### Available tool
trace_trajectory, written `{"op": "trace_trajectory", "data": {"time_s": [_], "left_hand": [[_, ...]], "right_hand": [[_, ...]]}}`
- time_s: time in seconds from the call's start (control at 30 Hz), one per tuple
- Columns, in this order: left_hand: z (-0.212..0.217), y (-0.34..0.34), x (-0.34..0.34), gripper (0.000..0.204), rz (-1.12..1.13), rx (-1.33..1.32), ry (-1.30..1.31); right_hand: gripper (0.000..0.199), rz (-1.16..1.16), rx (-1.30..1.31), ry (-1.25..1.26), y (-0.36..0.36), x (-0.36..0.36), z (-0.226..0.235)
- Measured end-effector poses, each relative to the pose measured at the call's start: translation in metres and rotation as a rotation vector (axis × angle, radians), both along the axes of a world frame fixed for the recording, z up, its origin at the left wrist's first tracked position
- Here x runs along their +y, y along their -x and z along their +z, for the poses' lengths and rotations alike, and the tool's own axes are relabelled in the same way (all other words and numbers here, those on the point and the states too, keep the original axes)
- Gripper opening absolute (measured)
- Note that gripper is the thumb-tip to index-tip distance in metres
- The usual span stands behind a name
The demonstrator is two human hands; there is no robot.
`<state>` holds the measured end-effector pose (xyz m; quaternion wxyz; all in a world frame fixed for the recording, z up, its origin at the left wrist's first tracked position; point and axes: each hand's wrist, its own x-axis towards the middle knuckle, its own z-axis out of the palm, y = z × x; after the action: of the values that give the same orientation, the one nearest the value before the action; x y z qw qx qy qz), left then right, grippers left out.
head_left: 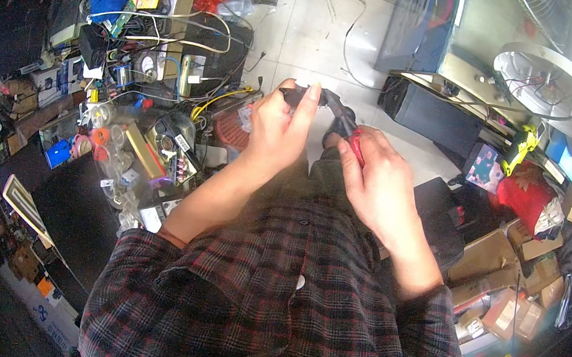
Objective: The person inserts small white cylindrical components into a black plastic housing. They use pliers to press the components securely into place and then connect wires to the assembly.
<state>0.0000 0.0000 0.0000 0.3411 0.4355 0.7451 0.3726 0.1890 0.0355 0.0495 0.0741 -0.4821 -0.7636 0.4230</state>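
A cluttered workbench (92, 129) fills the left of the frame. At upper centre, the left hand (276, 127) pinches a small black part (304, 95); the right hand (371, 174) is closed around a red-handled screwdriver (351, 136) touching it.
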Motion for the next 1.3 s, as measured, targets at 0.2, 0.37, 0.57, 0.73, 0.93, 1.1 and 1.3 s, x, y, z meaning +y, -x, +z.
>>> {"op": "trace_trajectory", "data": {"time_s": [0.2,0.37,0.57,0.73,0.93,1.1,1.3], "left_hand": [[0.0,-0.002,-0.004,0.021,-0.07,0.059,-0.115],[-0.001,0.003,-0.01,0.014,-0.127,0.032,-0.109],[0.001,0.007,-0.012,0.014,-0.176,0.084,-0.17],[-0.001,0.019,-0.013,0.02,-0.311,0.118,-0.248],[-0.002,0.03,-0.013,0.025,-0.437,0.152,-0.296],[0.007,0.013,-0.009,0.018,-0.271,0.115,-0.266],[0.001,-0.005,-0.009,0.013,-0.089,0.036,-0.193]], "right_hand": [[0.024,-0.006,-0.049,-0.218,0.005,-0.006,-0.003],[0.024,0.019,-0.038,-0.21,0.005,-0.005,-0.002],[0.025,0.08,-0.043,-0.147,0.005,-0.003,0.001],[0.022,0.173,-0.06,-0.144,-0.003,0.007,0.004],[0.025,0.318,-0.076,-0.185,-0.014,0.02,0.009],[0.022,0.161,-0.026,-0.161,-0.006,0.009,0.012],[0.021,-0.023,0.021,-0.185,0.009,-0.013,-0.011]]}}
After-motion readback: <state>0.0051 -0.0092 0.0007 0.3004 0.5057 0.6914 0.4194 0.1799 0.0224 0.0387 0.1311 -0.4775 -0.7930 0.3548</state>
